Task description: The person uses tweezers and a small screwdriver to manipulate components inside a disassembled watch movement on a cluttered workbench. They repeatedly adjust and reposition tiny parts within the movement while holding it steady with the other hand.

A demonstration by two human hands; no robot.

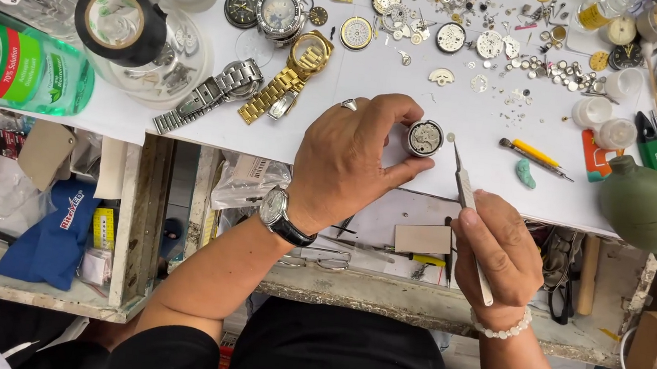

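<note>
My left hand point(351, 159) rests on the white bench top and pinches a small round watch movement point(425, 138) between thumb and fingers. It wears a ring and a wristwatch. My right hand point(499, 249) grips a pair of metal tweezers point(463, 185) whose tips point up toward a tiny pale disc point(451, 138) lying just right of the movement. The tips sit close to the disc; contact cannot be judged.
A silver watch point(213, 93) and a gold watch point(290, 80) lie left of my hands. Loose watch parts point(455, 36) cover the far bench. A green rubber blower point(647, 209), a green bottle point(23, 63), black tape point(119, 21) and an open drawer point(419, 241) surround the work spot.
</note>
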